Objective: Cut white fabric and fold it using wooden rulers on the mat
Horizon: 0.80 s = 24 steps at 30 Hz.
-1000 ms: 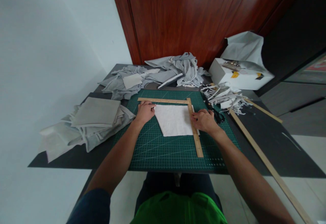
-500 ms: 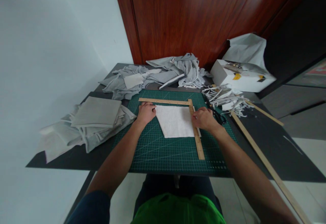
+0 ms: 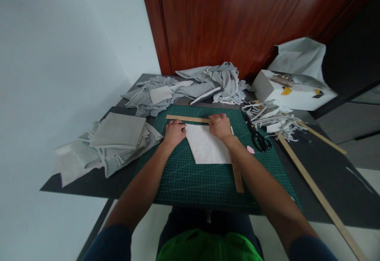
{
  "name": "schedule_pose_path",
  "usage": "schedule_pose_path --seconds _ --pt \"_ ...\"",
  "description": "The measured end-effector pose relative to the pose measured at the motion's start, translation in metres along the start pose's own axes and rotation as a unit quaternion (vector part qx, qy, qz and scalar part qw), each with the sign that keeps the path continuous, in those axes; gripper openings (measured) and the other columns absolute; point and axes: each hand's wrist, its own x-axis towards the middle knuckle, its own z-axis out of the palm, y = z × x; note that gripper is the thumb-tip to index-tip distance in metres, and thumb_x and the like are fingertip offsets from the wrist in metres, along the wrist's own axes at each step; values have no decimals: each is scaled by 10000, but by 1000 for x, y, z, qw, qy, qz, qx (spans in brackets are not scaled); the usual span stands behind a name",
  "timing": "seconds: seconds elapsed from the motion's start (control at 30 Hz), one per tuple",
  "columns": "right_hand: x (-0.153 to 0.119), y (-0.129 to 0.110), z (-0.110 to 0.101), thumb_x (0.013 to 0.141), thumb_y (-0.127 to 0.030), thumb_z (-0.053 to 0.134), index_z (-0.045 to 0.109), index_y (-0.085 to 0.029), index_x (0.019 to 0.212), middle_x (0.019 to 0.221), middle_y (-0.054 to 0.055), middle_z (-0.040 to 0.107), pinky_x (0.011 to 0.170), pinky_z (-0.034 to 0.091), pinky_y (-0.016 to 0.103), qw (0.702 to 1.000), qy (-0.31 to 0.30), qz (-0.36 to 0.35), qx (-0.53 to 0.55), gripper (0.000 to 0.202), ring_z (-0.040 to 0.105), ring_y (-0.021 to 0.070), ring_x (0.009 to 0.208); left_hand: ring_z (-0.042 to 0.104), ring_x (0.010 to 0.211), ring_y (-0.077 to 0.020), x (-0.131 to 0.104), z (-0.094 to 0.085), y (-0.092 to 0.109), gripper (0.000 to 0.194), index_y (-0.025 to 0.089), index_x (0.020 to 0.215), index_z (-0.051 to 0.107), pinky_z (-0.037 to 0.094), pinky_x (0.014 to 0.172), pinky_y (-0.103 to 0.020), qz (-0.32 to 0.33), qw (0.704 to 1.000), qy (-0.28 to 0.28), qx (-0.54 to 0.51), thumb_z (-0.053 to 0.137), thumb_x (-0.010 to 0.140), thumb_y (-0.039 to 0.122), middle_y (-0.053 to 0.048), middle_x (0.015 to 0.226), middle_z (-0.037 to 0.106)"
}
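Note:
A piece of white cloth (image 3: 204, 146) with a slanted left side lies on the green cutting mat (image 3: 184, 186). My left hand (image 3: 175, 133) is at its upper left corner, fingers bent and thumb against the corner. A wooden L-shaped ruler (image 3: 190, 118) runs along the cloth's far edge and down its right side. My right hand (image 3: 220, 126) lies across the ruler's far arm and the cloth's upper edge, its fingers closed at the ruler. My right hand and forearm hide the ruler's corner and part of its near arm.
Black scissors (image 3: 260, 140) and a pink scrap (image 3: 250, 149) lie right of the cloth. Beyond are cloth strips (image 3: 273, 116), a white box (image 3: 297, 93) and a long wooden stick (image 3: 308, 186). Folded cloths (image 3: 118, 130) are at left, crumpled grey fabric (image 3: 192, 89) behind.
My right hand has moved from the ruler's near arm up and left to its far arm. The scissors and a pink scrap are now uncovered. My left hand stays at the cloth's corner.

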Motion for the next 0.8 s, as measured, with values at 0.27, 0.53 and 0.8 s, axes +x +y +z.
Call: schedule_pose_path --seconds 0.27,0.53,0.8 --pt "24 -14 29 1010 -228 550 737 -212 1351 1394 135 719 1032 379 508 998 -41 -4 39 390 459 377 1335 611 1292 -316 -3 -7 6 336 278 1171 851 525 1059 -475 -13 999 -24 20 611 954 188 -58 1370 737" --pt "15 6 24 1042 -215 501 778 -228 1241 1317 141 729 996 365 489 998 20 -14 54 341 479 360 1246 615 1288 -315 -2 -5 4 334 267 1170 853 516 1070 -477 -12 1000 -18 13 613 951 187 -56 1366 743" --pt "-29 68 0 978 -202 510 767 -211 1273 1257 163 714 997 361 509 995 91 -4 45 391 531 355 1160 638 1259 -315 0 0 -1 335 264 1153 856 523 1039 -482 -7 1000 -2 2 608 945 183 -65 1359 749"
